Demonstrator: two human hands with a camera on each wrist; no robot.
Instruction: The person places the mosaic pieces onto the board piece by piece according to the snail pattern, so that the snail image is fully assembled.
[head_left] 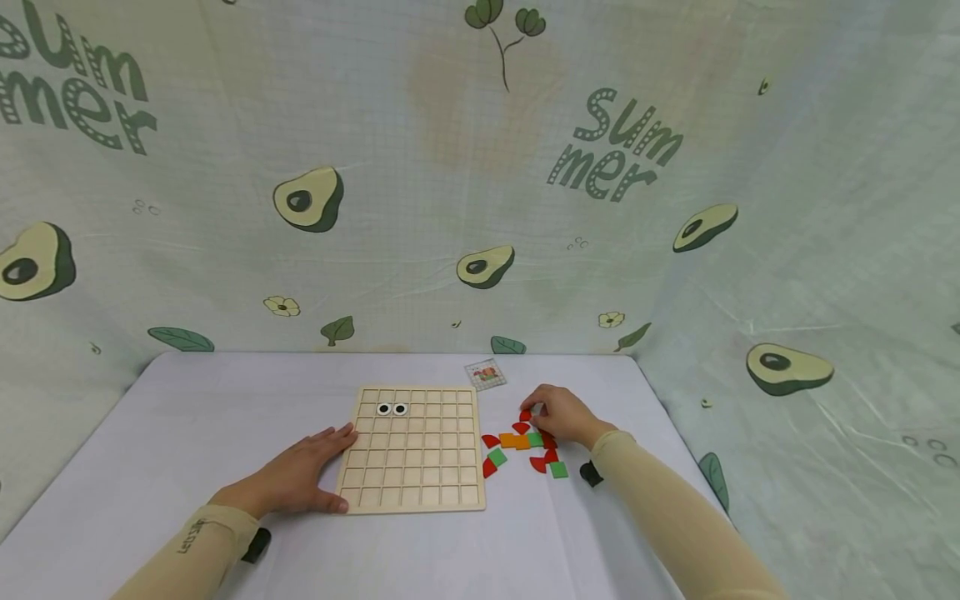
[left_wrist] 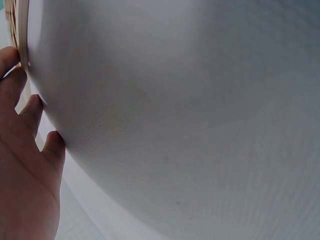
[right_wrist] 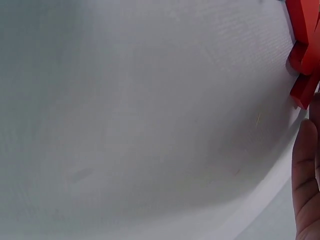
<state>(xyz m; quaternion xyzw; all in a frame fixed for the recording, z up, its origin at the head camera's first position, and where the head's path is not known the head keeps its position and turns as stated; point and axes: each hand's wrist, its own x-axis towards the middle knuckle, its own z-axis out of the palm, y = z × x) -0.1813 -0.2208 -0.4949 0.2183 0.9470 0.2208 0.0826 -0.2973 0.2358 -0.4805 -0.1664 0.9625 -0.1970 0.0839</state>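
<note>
A light wooden grid board (head_left: 409, 481) lies on the table, with two tiles showing eyes (head_left: 392, 409) in its upper cells. My left hand (head_left: 296, 475) rests along the board's left edge, fingers spread and thumb at the near corner; the left wrist view shows its fingertips by that edge. To the right of the board, my right hand (head_left: 566, 414) pinches a red wedge-shaped piece (head_left: 526, 415) between thumb and fingers. Beneath and around this hand lie more red wedges (head_left: 537, 464), orange squares (head_left: 515, 441) and green squares (head_left: 558, 470). The right wrist view catches red pieces (right_wrist: 304, 55) near the fingertips.
A small picture card (head_left: 485, 374) lies behind the board's far right corner. White cloth covers the table (head_left: 247, 400), and a printed curtain (head_left: 397, 275) hangs behind it and along the sides.
</note>
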